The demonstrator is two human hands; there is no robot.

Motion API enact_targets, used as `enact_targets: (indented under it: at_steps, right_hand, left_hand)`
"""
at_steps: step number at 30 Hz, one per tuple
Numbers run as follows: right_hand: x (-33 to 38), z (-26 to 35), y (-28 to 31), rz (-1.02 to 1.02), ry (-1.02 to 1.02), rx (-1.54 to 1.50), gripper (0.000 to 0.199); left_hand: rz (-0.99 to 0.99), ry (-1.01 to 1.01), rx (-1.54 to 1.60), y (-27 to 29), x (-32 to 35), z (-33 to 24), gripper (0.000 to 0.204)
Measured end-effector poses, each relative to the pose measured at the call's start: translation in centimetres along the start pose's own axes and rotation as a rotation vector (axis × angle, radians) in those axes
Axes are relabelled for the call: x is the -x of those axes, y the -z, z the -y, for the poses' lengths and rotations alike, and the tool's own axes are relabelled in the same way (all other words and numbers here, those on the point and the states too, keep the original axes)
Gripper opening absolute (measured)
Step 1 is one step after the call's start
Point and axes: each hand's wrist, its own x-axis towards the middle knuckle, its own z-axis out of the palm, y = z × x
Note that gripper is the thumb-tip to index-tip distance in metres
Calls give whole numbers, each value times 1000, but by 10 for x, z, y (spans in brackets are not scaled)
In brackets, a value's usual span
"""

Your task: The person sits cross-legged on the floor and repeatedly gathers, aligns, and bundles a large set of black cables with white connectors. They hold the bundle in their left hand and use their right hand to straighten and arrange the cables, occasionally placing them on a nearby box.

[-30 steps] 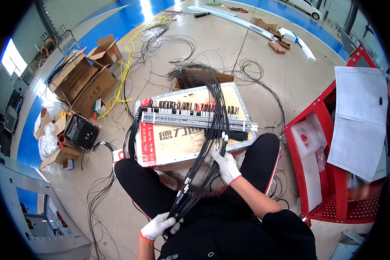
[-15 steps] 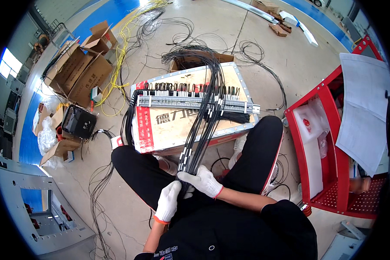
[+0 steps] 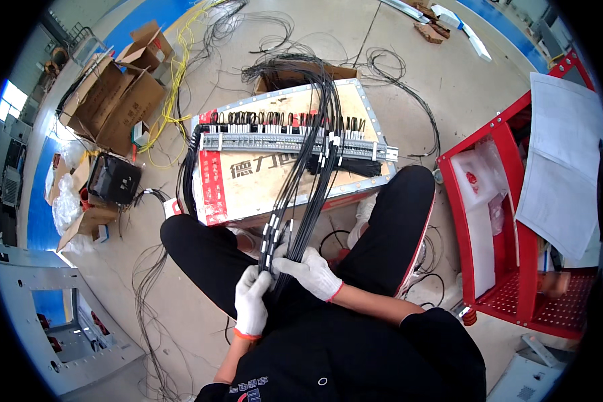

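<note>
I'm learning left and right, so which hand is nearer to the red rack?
The right hand. It holds cables, off to the left of the red rack; the left hand holds cables even farther left.

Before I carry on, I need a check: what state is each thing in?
Black wires: bundled, parted into two strands
Left hand: gloved, closed around black wires
Right hand: gloved, closed around black wires
Wooden crate: top closed
Terminal rail: lying on the crate
Large cardboard box: open
Red cabinet: open
</note>
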Motion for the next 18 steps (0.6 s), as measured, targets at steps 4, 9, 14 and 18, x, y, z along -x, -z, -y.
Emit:
enact_targets:
  at_steps: [4,9,14,18]
  right_hand:
    - [6,8,2,-82,-113,-367,24]
    - [-13,20,20,59,70,-285,32]
    - [-93,49,59,-368,-67,-930,25]
    - [-133,73,69,-330,58,-820,31]
  left_hand:
    - [145,170,195,3,-1,3,14]
    - [169,188,11,4,5,-10,17]
    - [-17,33,10,1,15,-28,14]
    - [-120,-6,45,13,24,-33,9]
